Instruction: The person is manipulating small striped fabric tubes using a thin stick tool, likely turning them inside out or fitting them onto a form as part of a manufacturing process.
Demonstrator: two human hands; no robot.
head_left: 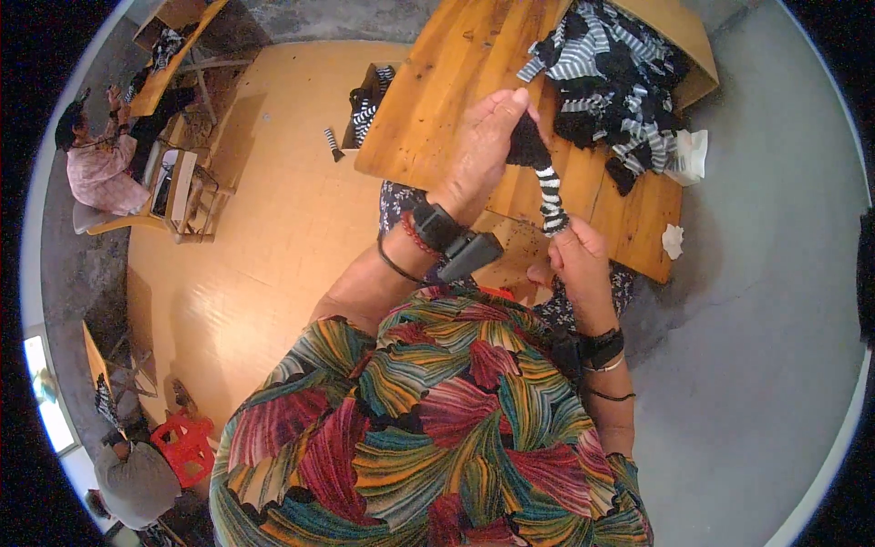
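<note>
A black-and-white striped knitted piece (550, 193) is stretched between my two hands over the near edge of the wooden table. My left hand (485, 137) pinches its wide black end, thumb and fingers closed. Lower and to the right, my right hand (580, 253) grips the narrow striped end, which partly vanishes inside the closed fingers. Beyond my hands lies a heap of similar striped and black knitted pieces (592, 59), spilling from a cardboard box (685, 46) tipped on its side on the table.
The wooden table (456, 64) holds a white packet (690, 157) and a crumpled white scrap (673, 242) near its right edge. Left of it stands a floor box (352, 137) with striped pieces. Two people, one seated (109, 173) and one lower left (137, 483), are beyond, with a red stool (182, 451).
</note>
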